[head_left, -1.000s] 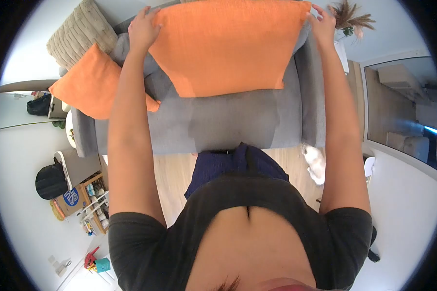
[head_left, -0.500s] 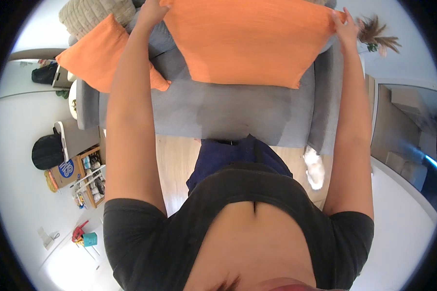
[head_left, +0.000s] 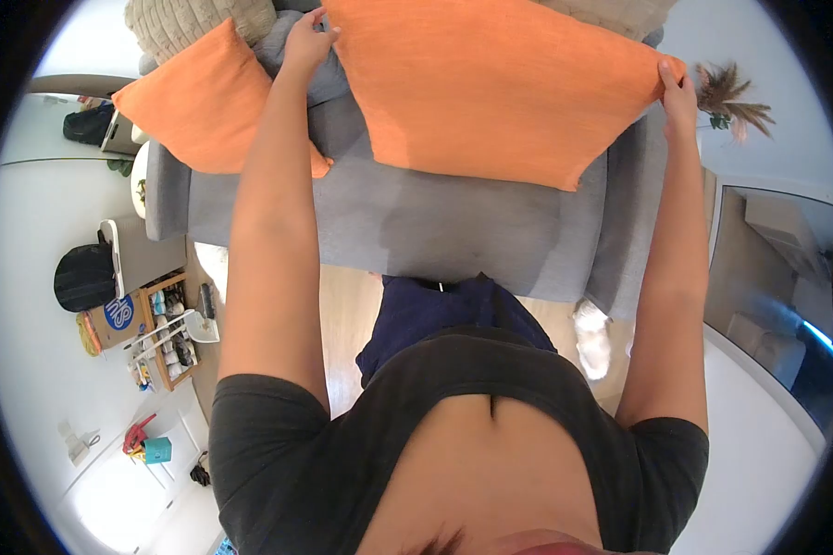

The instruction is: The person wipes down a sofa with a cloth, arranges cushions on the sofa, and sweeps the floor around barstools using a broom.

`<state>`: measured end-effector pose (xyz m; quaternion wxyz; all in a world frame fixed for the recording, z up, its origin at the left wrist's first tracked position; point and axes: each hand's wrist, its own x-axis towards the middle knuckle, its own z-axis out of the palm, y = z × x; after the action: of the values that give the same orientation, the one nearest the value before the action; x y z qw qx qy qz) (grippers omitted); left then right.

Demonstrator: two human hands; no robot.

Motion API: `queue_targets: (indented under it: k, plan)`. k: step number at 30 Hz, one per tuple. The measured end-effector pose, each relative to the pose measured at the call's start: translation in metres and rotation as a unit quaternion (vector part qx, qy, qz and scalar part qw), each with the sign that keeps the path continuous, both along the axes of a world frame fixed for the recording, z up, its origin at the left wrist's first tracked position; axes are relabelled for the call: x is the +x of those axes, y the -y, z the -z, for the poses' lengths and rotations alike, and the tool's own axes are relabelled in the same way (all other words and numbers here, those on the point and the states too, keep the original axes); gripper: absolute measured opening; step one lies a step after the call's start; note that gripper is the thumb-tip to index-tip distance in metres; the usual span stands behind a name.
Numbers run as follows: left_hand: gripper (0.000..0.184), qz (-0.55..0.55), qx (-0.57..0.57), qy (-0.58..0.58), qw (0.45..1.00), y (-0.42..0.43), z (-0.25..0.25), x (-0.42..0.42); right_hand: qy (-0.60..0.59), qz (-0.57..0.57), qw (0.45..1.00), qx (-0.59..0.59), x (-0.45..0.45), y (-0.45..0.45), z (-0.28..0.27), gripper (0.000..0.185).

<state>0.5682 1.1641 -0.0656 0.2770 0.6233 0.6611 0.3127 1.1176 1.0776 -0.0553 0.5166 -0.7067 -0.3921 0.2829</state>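
A large orange cushion (head_left: 491,92) is spread in front of me over the grey sofa (head_left: 416,208), tilted with its right upper corner lower than its left side. My left hand (head_left: 309,42) has fingertips and thumb at the cushion's upper left edge, pinching it. My right hand (head_left: 678,92) grips the right upper corner, thumb on the front. The left upper corner is cut off by the frame's top. A second orange cushion (head_left: 199,102) leans at the sofa's left end, partly behind my left forearm.
Beige cushions (head_left: 194,26) and a grey cushion (head_left: 329,79) rest at the sofa back. A white furry animal (head_left: 592,342) is on the floor by the sofa's right front. Dried plants (head_left: 731,97) stand right; a shelf (head_left: 171,333) and black bag (head_left: 85,277) are left.
The held cushion has tilted, its right corner now lower. Both hands appear lower and farther right in view, as the camera view has shifted too.
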Motion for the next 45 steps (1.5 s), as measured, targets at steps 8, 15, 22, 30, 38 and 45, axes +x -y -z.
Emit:
queue_targets:
  k: [8,15,22,30,38,45]
  plan:
    - [0.077,-0.092,0.023,0.099,0.991,-0.035,0.022,0.011,-0.115,-0.006,0.993,-0.003,-0.023,0.007,-0.024,0.043]
    - [0.049,-0.105,-0.115,0.371,0.915,0.008,-0.015,0.052,-0.119,0.004,0.992,-0.036,-0.030,-0.001,-0.026,0.035]
    - [0.034,-0.026,-0.050,0.443,0.895,0.012,-0.008,0.008,-0.169,-0.077,0.982,-0.016,-0.036,-0.005,-0.033,0.046]
    - [0.038,-0.065,-0.099,0.348,0.930,-0.001,-0.014,0.005,-0.163,0.012,0.985,-0.057,-0.050,0.004,-0.048,0.038]
    - [0.054,-0.132,-0.004,0.301,0.944,-0.022,-0.012,0.003,0.420,0.011,0.882,0.213,-0.035,-0.084,-0.096,0.052]
    - [0.049,-0.023,0.271,-0.194,0.942,-0.033,-0.055,0.058,0.543,-0.126,0.822,0.113,-0.109,-0.146,-0.194,0.061]
